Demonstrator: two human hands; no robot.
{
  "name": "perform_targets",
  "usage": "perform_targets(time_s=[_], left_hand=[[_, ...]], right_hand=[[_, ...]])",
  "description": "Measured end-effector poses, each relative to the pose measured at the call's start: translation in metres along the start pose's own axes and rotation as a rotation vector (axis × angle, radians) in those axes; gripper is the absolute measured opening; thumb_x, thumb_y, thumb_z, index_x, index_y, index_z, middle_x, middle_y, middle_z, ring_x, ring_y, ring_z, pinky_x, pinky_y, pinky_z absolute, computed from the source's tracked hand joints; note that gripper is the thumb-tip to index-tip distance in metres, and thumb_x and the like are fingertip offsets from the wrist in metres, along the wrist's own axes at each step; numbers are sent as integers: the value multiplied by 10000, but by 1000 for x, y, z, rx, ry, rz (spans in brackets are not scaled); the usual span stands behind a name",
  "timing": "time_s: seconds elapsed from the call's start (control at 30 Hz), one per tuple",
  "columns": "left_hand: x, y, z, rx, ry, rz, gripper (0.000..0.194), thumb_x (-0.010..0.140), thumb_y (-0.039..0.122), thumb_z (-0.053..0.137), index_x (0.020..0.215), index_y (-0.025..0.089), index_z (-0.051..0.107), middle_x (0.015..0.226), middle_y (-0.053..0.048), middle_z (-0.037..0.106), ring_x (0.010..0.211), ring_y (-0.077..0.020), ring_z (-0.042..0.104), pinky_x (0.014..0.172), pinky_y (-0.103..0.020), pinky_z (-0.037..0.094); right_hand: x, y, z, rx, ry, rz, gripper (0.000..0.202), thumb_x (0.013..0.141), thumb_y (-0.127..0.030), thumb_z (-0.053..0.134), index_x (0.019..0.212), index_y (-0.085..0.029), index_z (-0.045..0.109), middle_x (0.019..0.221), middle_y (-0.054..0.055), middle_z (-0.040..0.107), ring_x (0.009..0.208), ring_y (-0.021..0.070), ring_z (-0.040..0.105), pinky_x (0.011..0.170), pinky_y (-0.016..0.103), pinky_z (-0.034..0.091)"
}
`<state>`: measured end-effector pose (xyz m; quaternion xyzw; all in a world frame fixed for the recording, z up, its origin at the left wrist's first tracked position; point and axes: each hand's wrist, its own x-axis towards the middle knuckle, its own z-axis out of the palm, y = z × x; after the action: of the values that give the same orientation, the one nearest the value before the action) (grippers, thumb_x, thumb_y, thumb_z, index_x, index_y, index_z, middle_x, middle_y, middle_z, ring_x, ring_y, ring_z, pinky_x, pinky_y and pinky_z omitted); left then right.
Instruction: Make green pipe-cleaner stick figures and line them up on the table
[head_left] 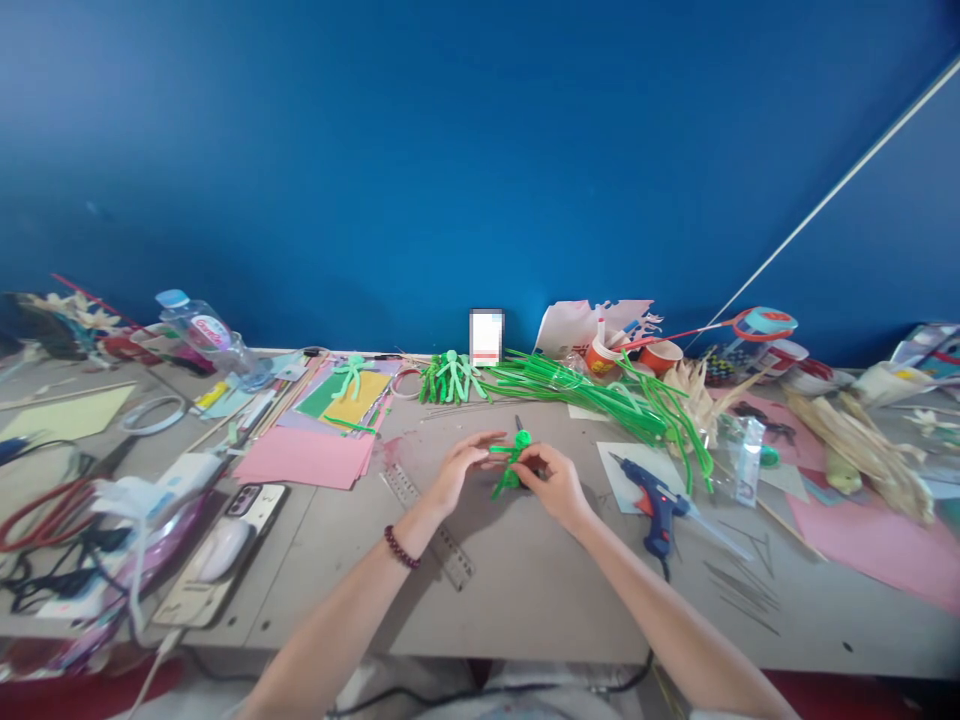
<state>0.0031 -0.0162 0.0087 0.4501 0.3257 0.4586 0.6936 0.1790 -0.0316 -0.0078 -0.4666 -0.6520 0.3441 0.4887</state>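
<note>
Position of my two hands over the surface, seen from above. The green figure, with a round head and thin limbs, is held between my hands near the middle of the surface, its head pointing toward the wall. My right hand is clamped on the figure's body, thumb and fingertips brought together in a pinch. My left hand lies at the figure's other side, fingers extended toward one outstretched limb; I cannot tell whether they grip it. A dark beaded bracelet circles my left wrist. Below my left forearm, a clear ruler lies aslant, partly covered. Beyond my hands, a cluster of green figures stands near the wall, beside a bundle of long green stems. To the left, a pale green figure rests on coloured sheets, with pink paper nearer me; farther left, a white rounded device sits on a phone. To the right, a blue glue gun lies partly over a pale sheet.
</note>
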Motion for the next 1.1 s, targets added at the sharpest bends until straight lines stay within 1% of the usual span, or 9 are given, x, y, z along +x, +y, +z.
perform_targets(time_s=[0.1,0.23,0.33,0.43,0.57,0.63,0.73,0.9,1.1], left_hand=[[-1,2,0,76,-59,46,366,745,272,652,1096,170,648,1103,-119,676,968,-243,646,815,-351,505],[0,-1,2,194,-21,121,244,732,302,691,917,144,709,1028,-118,696,945,-229,645,863,-364,493],[0,1,0,278,-57,173,274,737,303,694,965,152,709,1051,-124,681,977,-239,629,879,-376,491],[0,5,-3,469,-120,267,237,789,287,643,988,178,713,1096,-122,653,1028,-232,603,887,-357,484],[0,7,-4,670,-147,427,221,845,271,572,1007,200,704,995,-99,665,937,-189,618,828,-309,490],[-2,6,-3,716,-168,477,233,863,270,543,1033,205,690,977,-94,657,911,-177,613,803,-297,488],[-4,6,-1,761,-175,488,244,883,273,505,1041,207,679,947,-90,644,888,-168,602,778,-284,476],[-5,8,-1,792,-134,476,223,881,280,503,946,197,701,846,-73,632,800,-159,587,718,-265,458],[-4,10,-1,837,-108,479,214,868,284,524,837,182,709,748,-60,624,722,-156,566,665,-252,428]], right_hand=[[0,-2,0,21,52,1,175,771,-352,617,724,-197,552,669,4,569,602,140,557,583,263,479],[-1,-3,2,140,17,52,205,734,-351,654,742,-204,511,698,-7,540,581,123,535,535,253,473],[-1,-1,4,314,-24,179,285,700,-395,678,797,-220,475,675,-28,548,531,113,516,467,240,451],[2,0,3,378,5,231,322,672,-408,692,840,-219,494,681,-22,579,548,119,541,471,235,449],[4,2,-1,305,44,192,305,676,-349,692,899,-198,549,777,27,653,679,143,604,603,255,485],[4,4,-1,262,45,177,279,703,-341,670,909,-190,558,772,37,673,689,152,615,616,259,484],[1,7,0,200,58,154,228,725,-344,641,868,-179,578,751,48,687,677,166,631,597,262,486],[-5,8,2,53,91,86,157,752,-298,600,837,-170,630,751,61,703,681,182,653,609,280,509],[-11,1,1,-166,138,-118,122,792,-206,550,858,-195,653,812,57,694,709,169,643,649,284,522]])
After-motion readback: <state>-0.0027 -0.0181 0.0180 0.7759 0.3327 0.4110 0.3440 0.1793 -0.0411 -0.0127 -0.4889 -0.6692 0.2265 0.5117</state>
